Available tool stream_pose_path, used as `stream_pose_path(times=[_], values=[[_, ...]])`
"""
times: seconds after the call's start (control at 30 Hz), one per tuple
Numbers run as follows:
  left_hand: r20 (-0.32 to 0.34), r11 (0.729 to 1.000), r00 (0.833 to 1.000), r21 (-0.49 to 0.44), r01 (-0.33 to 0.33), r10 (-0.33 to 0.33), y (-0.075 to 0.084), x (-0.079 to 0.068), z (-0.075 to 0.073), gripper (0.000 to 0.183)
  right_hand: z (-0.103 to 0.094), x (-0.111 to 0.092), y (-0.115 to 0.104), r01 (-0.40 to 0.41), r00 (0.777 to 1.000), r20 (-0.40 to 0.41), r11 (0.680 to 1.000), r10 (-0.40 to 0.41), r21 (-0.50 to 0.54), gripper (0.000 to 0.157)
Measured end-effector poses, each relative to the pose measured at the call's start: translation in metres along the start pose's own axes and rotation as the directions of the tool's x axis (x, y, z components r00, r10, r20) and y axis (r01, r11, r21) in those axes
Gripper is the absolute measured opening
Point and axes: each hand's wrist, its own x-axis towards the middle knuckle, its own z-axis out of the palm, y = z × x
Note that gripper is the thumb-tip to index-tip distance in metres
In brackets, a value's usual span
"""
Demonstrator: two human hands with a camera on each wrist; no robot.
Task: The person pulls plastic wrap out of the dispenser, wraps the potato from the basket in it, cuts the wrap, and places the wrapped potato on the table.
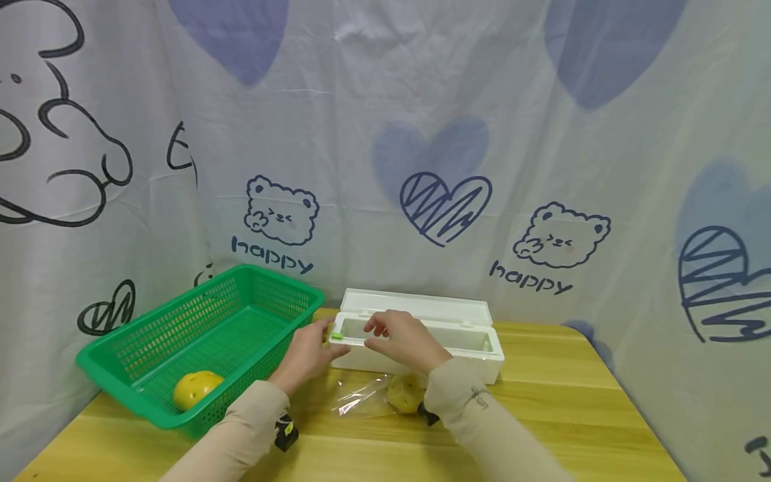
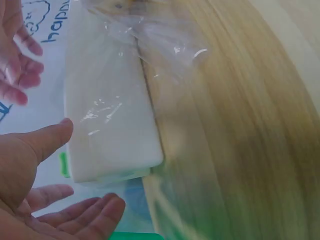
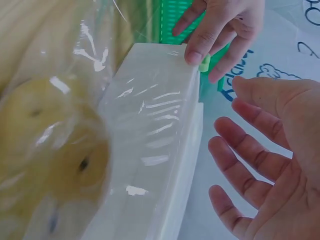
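A long white cling film box (image 1: 415, 365) stands on the table with its lid (image 1: 415, 306) raised at the back. A small green slider (image 1: 338, 336) sits at its left end. My left hand (image 1: 306, 355) is at that end, thumb close to the slider and fingers spread past the corner. Over the box's middle hovers my right hand (image 1: 405, 338), fingers loosely bent and holding nothing. Clear film (image 3: 95, 55) drapes down the box front and covers a yellow potato (image 1: 405, 393) on the table, partly hidden behind the right wrist in the head view.
To the left stands a green plastic basket (image 1: 123, 335) with perforated walls, holding another yellow potato (image 1: 197, 388). The wooden table (image 1: 560, 402) ends at a printed cloth curtain (image 1: 355, 134) behind and at both sides.
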Motion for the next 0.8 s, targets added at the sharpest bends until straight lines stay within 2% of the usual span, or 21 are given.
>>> stream_pose_path(times=[0.2, 0.43, 0.5, 0.63, 0.8], values=[[0.017, 1.0, 1.0, -0.007, 0.009, -0.009, -0.006, 0.004, 0.005, 0.057, 0.014, 0.025, -0.009, -0.05, 0.999, 0.008, 0.998, 0.05, -0.043, 0.019], [-0.011, 0.999, 0.999, 0.036, -0.034, 0.035, -0.013, 0.008, 0.008, 0.052, 0.029, 0.041, -0.015, -0.066, 0.998, 0.008, 0.997, 0.067, -0.027, 0.015], [-0.013, 0.999, 0.999, 0.032, -0.04, 0.04, -0.014, 0.008, 0.008, 0.049, 0.034, 0.045, -0.018, -0.066, 0.998, -0.001, 0.997, 0.066, -0.035, 0.014], [-0.013, 0.998, 0.999, 0.038, -0.047, 0.047, -0.016, 0.008, 0.008, 0.047, 0.043, 0.05, -0.021, -0.081, 0.996, -0.041, 0.991, 0.077, -0.111, 0.011], [-0.009, 0.999, 0.999, 0.033, -0.043, 0.043, -0.017, 0.008, 0.008, 0.047, 0.046, 0.051, -0.024, -0.107, 0.991, -0.092, 0.98, 0.093, -0.166, 0.006]])
